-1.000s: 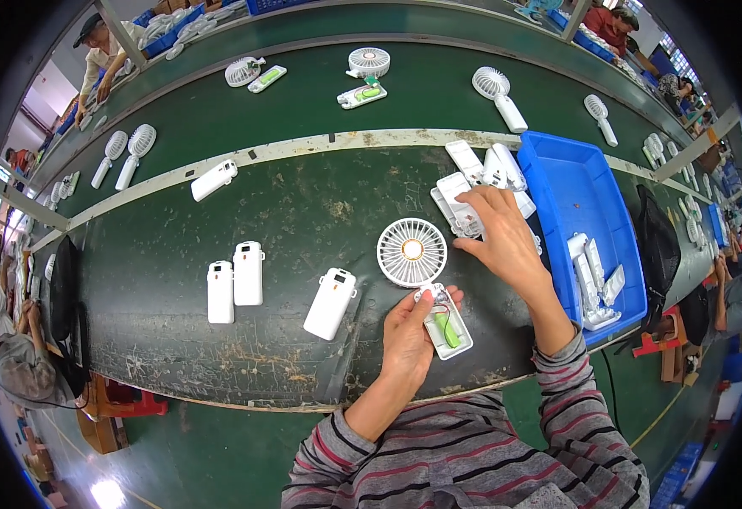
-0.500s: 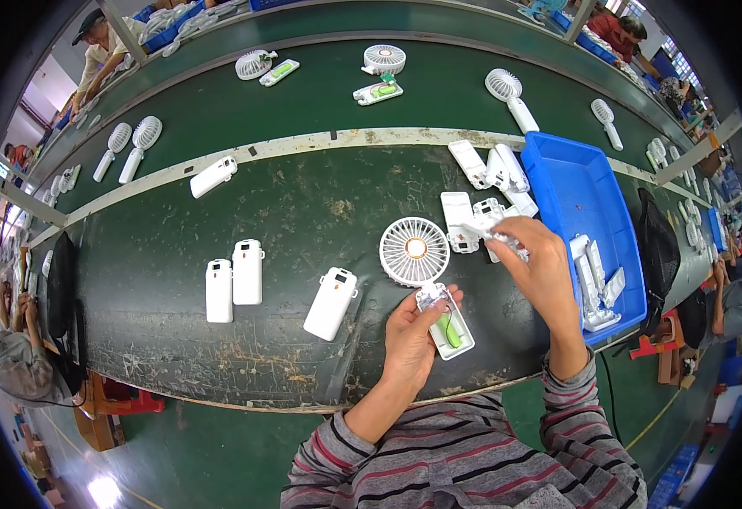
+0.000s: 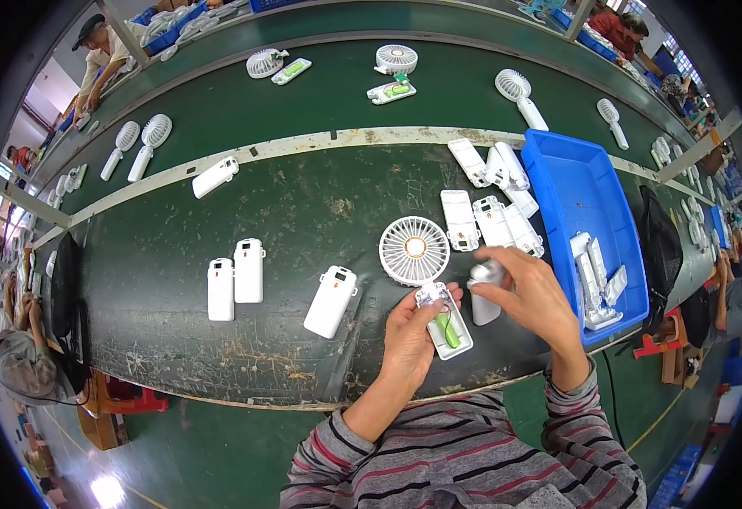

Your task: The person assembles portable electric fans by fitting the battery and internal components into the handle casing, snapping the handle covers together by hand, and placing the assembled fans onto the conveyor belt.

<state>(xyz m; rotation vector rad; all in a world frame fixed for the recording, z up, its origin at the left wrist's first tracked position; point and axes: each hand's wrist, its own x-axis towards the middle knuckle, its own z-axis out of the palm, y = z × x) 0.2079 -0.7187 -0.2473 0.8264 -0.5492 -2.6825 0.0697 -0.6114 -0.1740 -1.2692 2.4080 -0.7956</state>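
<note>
My left hand [image 3: 406,338] is closed on an opened white fan handle [image 3: 465,341], its thumb over the upper end. Inside the handle lie a green battery [image 3: 448,329] and thin wires. The round white fan head [image 3: 415,250], with a bronze-coloured centre, lies face up on the bench just beyond the handle. To the right, my right hand [image 3: 532,299] pinches a white handle cover [image 3: 485,310] between thumb and fingers, a little apart from the opened handle. Motion blurs the cover's upper part. Several more white covers [image 3: 460,220] lie beyond my right hand.
A blue bin [image 3: 579,182] holding white shells [image 3: 593,280] stands on the right. White handle casings [image 3: 331,303] lie spread over the left bench. Behind a pale rail, a green belt [image 3: 320,106] carries assembled and opened fans [image 3: 396,59]. Other people sit around the line.
My right hand has picked up a white cover from the pile and drawn it nearer to the opened handle. The fans on the belt have shifted slightly right. My left hand stays in place.
</note>
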